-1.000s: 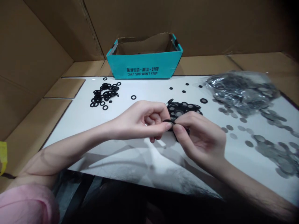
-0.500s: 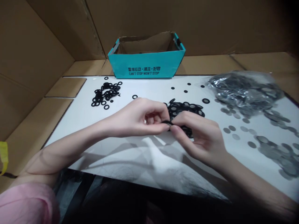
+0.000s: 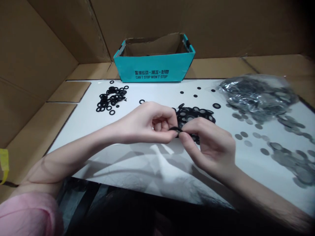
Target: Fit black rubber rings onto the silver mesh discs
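Between my two hands is a black ring (image 3: pixel 176 129), with a sliver of a grey disc showing inside it. My left hand (image 3: pixel 154 123) pinches its left side with thumb and forefinger, the other fingers curled. On the opposite side, the thumb and forefinger of my right hand (image 3: pixel 209 142) grip the ring too. Just behind the fingers lies a pile of black rings with grey discs in them (image 3: pixel 194 113), partly hidden by my hands.
A heap of plain black rings (image 3: pixel 112 98) lies at the left of the white tabletop (image 3: pixel 157 91). At the back stands a teal box (image 3: pixel 154 67). To the right are a clear bag of discs (image 3: pixel 256 98) and loose grey discs (image 3: pixel 292 160). Cardboard walls (image 3: pixel 209 26) surround the table.
Both hands keep their pinch on the black ring at nearly the same spot. My right fingers have shifted very slightly; the things on the table stay put.
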The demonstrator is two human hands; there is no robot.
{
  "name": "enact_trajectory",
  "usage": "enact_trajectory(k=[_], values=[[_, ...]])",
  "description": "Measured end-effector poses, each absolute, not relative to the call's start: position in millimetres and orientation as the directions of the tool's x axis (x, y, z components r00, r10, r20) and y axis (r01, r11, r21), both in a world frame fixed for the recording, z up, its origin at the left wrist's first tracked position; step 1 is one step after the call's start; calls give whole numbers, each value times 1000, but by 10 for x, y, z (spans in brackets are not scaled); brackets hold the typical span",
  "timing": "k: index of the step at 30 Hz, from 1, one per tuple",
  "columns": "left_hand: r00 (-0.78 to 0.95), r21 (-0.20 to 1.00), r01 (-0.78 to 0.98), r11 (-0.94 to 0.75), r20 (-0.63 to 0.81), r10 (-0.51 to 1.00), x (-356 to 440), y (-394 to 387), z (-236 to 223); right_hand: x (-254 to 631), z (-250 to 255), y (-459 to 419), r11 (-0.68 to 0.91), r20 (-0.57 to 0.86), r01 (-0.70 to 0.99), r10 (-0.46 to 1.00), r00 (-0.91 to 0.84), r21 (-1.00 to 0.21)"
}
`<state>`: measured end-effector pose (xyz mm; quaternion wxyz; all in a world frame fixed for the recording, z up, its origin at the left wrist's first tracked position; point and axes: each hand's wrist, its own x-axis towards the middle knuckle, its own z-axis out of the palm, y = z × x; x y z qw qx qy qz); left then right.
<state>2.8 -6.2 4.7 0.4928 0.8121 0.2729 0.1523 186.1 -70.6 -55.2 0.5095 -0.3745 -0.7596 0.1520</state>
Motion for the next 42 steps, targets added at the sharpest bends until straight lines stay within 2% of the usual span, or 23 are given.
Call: enact_trajectory(k=[3,9,14,18,20,23,26,30,32,35,39,42], values=[[795,869,248,-428,69,603,38,-72,26,1889,-515,-681,649,640,424,745,-188,-631],[801,899,262,-351,0,599,76,-103,5,1921,-497,-663,655,642,446,738,-207,-610],[812,893,335,-300,-113,572,62,-101,27,1852,-553,-752,641,656,438,742,-140,-630],[792,898,323,-298,-84,605,49,-90,22,1846,-564,-756,588,605,433,788,-115,-683],[784,918,258,-302,-16,620,51,-83,9,1869,-573,-727,492,503,361,862,-70,-792],[777,915,142,-378,133,615,61,-78,-12,1896,-592,-677,278,273,98,960,-59,-956],[768,864,111,-490,239,594,75,-85,-38,1888,-583,-645,107,123,-124,984,-132,-987],[753,791,135,-597,309,580,88,-109,-55,1865,-552,-643,2,49,-224,978,-203,-975],[747,793,153,-590,298,595,90,-121,-49,1868,-563,-654,29,66,-194,980,-188,-981],[735,869,175,-463,198,649,97,-138,-37,1880,-601,-675,188,191,-50,979,-74,-981],[687,936,209,-283,65,723,122,-157,-45,1869,-593,-700,419,433,236,902,8,-877],[685,933,237,-271,37,727,139,-168,-53,1843,-546,-720,475,503,364,864,-19,-801]])
